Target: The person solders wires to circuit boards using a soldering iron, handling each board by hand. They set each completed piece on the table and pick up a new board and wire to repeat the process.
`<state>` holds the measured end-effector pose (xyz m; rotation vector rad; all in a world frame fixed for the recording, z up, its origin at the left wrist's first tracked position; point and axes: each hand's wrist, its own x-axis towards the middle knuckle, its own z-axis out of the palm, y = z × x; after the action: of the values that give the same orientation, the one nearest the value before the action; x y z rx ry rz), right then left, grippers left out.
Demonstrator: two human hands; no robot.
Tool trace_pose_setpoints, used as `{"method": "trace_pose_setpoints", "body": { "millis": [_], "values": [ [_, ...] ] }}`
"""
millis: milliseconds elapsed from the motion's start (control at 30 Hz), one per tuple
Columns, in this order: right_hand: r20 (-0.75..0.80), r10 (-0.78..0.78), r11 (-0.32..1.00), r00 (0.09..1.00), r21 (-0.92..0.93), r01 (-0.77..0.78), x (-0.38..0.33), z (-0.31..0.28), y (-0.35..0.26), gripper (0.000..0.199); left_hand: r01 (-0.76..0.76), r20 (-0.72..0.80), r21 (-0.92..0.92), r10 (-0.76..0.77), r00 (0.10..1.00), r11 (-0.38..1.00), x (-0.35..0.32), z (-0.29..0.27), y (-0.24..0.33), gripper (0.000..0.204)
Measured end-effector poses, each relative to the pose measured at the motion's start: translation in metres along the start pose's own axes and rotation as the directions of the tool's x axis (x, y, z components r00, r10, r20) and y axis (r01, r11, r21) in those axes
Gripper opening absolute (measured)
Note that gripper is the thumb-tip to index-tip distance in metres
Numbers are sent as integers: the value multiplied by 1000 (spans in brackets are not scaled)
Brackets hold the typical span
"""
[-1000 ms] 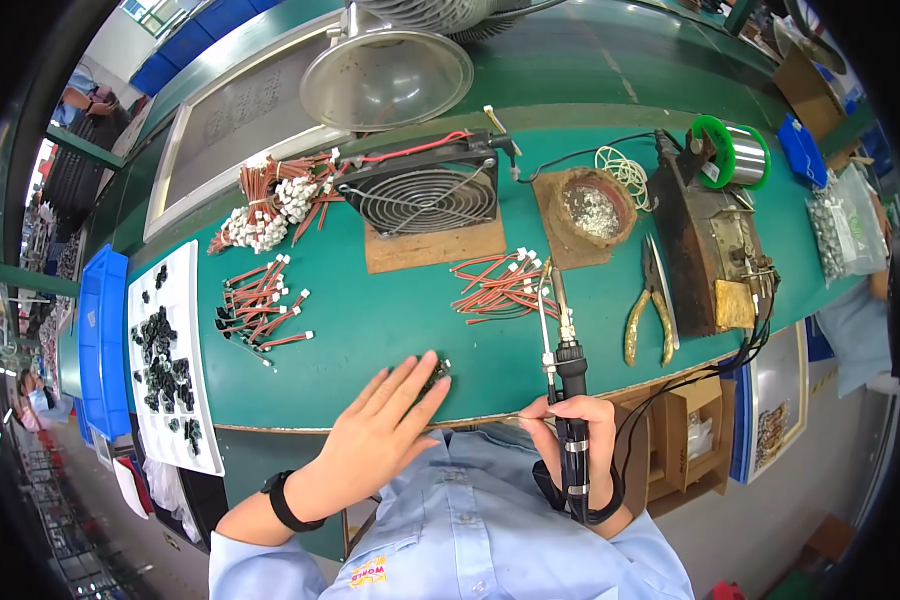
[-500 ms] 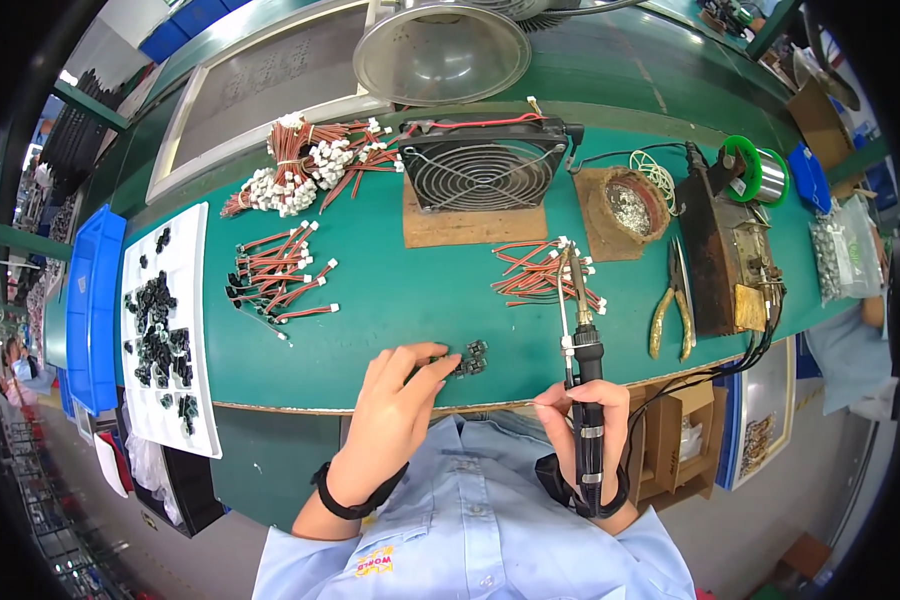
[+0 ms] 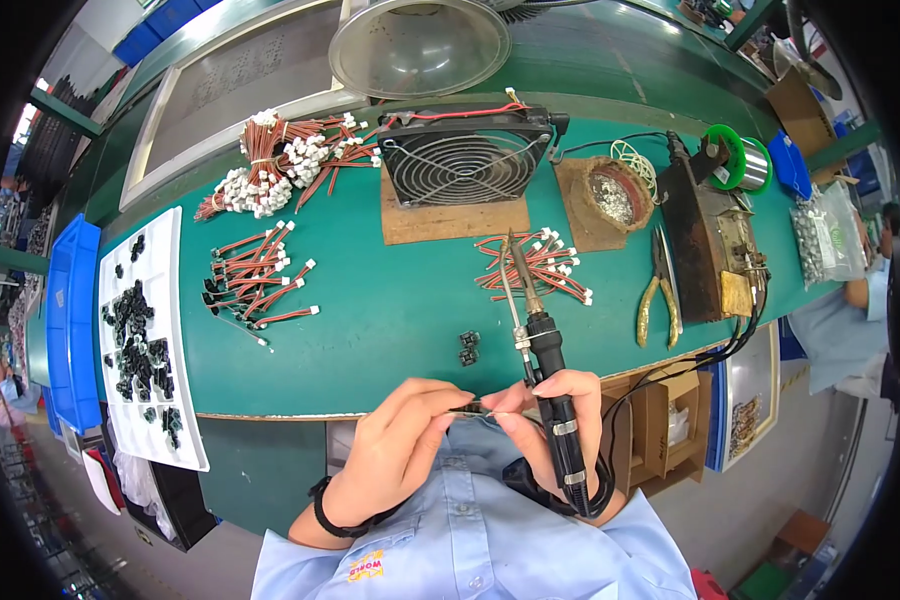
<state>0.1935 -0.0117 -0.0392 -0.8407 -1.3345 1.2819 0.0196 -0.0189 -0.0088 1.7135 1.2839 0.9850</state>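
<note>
My left hand (image 3: 402, 440) pinches a small dark electronic part (image 3: 469, 408) just in front of the table's near edge. My right hand (image 3: 560, 425) is closed around a black-handled soldering iron (image 3: 548, 350), whose tip points away over the table. A thin metal tube runs alongside the iron. The thumb and forefinger of that same hand come close to the dark part; whether they touch it is hard to see. Beyond my hands lie a few small black parts (image 3: 468, 348) on the green mat. Past the iron's tip is a pile of red-and-black wires (image 3: 540, 268) with white connectors.
At left, a white tray (image 3: 189, 400) holds many black parts beside a blue bin (image 3: 68, 310). More short wires (image 3: 260, 280) and a bundled heap (image 3: 270, 165) lie nearby. A fan (image 3: 465, 160), solder tin (image 3: 620, 195), pliers (image 3: 658, 290), soldering station (image 3: 705, 240) and solder spool (image 3: 740, 160) stand around.
My left hand has picked up a small dark part and drawn it back toward me. My right hand has moved left to meet it, with the soldering iron tilting left.
</note>
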Motion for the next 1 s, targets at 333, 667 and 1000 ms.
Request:
{"method": "trace_pose_setpoints", "body": {
  "millis": [333,667,1000],
  "values": [
    [2,1,1000,1000,2,-1,-4,4,-4,41,170,88,-634,-149,985,755,-4,2,-4,14],
    [82,-25,998,996,-51,29,8,9,-22,42,301,276,-854,-121,954,425,-3,8,-21,22],
    [131,-196,947,972,-233,222,12,10,-29,40,228,189,-861,-131,973,455,-6,12,-21,24]
  ]
}}
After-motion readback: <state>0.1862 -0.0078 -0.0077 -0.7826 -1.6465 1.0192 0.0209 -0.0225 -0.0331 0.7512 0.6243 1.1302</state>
